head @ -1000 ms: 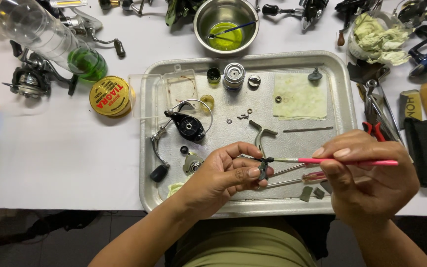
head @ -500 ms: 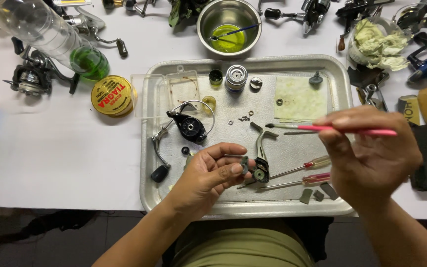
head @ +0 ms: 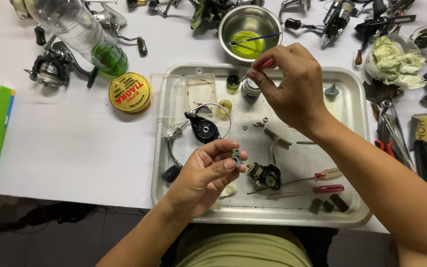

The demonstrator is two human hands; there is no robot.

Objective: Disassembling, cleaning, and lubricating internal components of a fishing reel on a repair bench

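Observation:
My left hand [head: 207,170] pinches a small grey reel part [head: 236,157] between thumb and fingers, low over the metal tray [head: 357,207]. My right hand [head: 292,86] reaches to the tray's far edge and grips a thin red-handled brush [head: 265,64], whose blue-tipped end rests in the steel bowl [head: 268,17] of green liquid. A black reel body with a grey stem [head: 267,174] lies on the tray just right of my left hand. The black rotor with its wire bail [head: 202,126] lies further up.
Two red-handled screwdrivers [head: 322,182] and small dark pieces lie at the tray's near right. A yellow line spool [head: 129,93], a clear bottle [head: 82,34] and spinning reels [head: 53,66] sit at the left. Rags [head: 394,59] and pliers [head: 390,133] sit right.
My right hand moved from over the tray's right side up to the steel bowl with the brush. My left hand let the reel body down and now holds only a small grey part.

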